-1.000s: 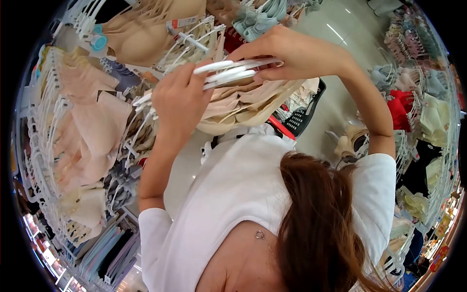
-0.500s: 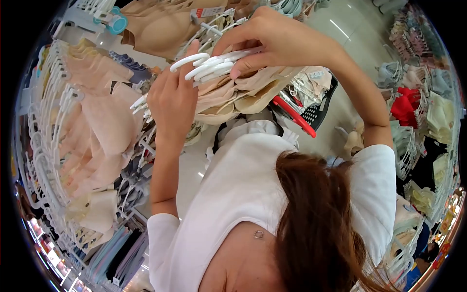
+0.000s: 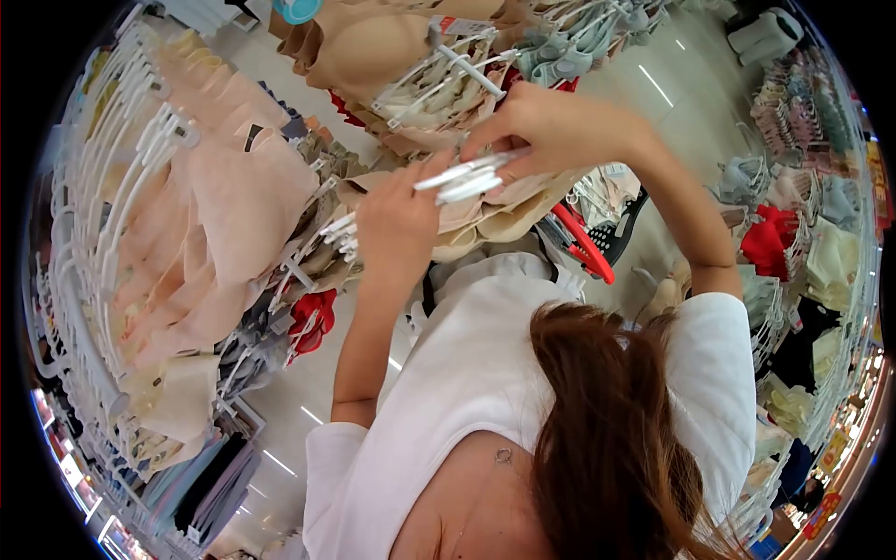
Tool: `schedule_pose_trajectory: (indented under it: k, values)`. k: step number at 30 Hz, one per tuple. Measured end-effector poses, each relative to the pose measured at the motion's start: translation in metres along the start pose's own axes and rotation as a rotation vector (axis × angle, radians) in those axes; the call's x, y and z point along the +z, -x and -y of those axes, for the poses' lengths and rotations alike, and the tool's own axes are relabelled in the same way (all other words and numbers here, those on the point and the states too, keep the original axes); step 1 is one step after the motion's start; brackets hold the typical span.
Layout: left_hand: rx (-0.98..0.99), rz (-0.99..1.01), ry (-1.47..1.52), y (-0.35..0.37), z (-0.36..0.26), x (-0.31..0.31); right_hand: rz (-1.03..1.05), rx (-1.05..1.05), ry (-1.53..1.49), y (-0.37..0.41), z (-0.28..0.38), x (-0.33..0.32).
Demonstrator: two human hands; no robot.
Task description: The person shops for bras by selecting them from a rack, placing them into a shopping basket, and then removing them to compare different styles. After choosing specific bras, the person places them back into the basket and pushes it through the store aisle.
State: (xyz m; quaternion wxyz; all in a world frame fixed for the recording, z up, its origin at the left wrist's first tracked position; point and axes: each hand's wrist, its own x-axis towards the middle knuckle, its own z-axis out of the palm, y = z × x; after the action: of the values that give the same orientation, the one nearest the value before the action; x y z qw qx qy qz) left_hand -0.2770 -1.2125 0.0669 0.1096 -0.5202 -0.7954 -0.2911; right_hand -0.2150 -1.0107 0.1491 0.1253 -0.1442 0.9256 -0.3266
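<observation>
A bunch of white plastic hangers [image 3: 471,177] is held between my two hands in front of my chest, slightly blurred. Beige bras [image 3: 495,224] hang from them, layered below. My left hand [image 3: 399,222] is closed around the left part of the bunch, and white hanger ends [image 3: 343,235] stick out on its outer side. From the right, my right hand [image 3: 565,129] grips the hanger hooks with bent fingers. Its fingertips are partly hidden behind the hangers.
A rack of peach bras [image 3: 229,201] stands on the left. Ahead is a display with tan bras [image 3: 369,47] and a metal prong [image 3: 467,70]. A black basket [image 3: 623,233] with a red handle [image 3: 590,250] is beyond the bras. More racks, including red garments [image 3: 770,241], line the right.
Both hands and the hanger bunch have shifted lower in view, the left hand also rightward. The hooks sit closer between the hands. The view has turned slightly, showing more of the display ahead.
</observation>
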Motion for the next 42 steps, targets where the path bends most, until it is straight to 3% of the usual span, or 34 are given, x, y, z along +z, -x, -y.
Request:
schedule_pose_trajectory:
  k: [2, 7, 9, 13, 16, 19, 21, 23, 26, 32, 34, 38, 41, 42]
  values:
    - [0.022, 0.014, -0.026, 0.005, -0.002, 0.005, 0.071, 0.080, 0.012, -0.001, -0.004, 0.006]
    - [0.023, -0.011, 0.028, 0.007, -0.008, 0.013, 0.026, 0.040, 0.042, 0.007, -0.012, 0.012]
    - [-0.073, 0.047, 0.122, 0.007, -0.012, 0.013, -0.001, 0.015, 0.024, 0.009, -0.013, 0.011]
    - [-0.051, 0.050, 0.101, 0.007, -0.015, 0.017, 0.030, 0.041, 0.005, 0.014, -0.017, 0.006]
    - [-0.195, 0.150, 0.088, -0.002, -0.028, 0.011, -0.004, 0.047, -0.099, 0.021, -0.023, 0.008]
    - [-0.172, 0.153, 0.128, -0.006, -0.026, 0.018, -0.020, -0.005, -0.066, 0.030, -0.027, 0.009]
    - [0.003, 0.040, 0.008, -0.009, -0.025, 0.029, -0.050, -0.009, -0.035, 0.039, -0.034, 0.008]
    - [-0.058, 0.140, 0.090, -0.019, -0.036, 0.030, -0.074, -0.017, -0.005, 0.050, -0.039, 0.003]
    - [0.113, 0.037, -0.147, -0.040, -0.056, 0.036, -0.023, 0.101, 0.066, 0.071, -0.037, -0.016]
    - [0.146, -0.002, 0.001, -0.069, -0.091, 0.060, -0.078, 0.079, 0.007, 0.126, -0.066, -0.031]
    - [0.223, -0.158, 0.166, -0.071, -0.092, 0.070, -0.083, 0.029, -0.014, 0.137, -0.076, -0.036]
    - [0.313, -0.257, 0.103, -0.075, -0.106, 0.066, -0.081, 0.125, -0.200, 0.149, -0.079, -0.044]
    - [0.199, -0.180, 0.205, -0.077, -0.121, 0.055, -0.090, 0.187, -0.244, 0.144, -0.082, -0.050]
    - [0.282, -0.184, 0.141, -0.074, -0.119, 0.056, -0.094, 0.209, -0.212, 0.140, -0.086, -0.052]
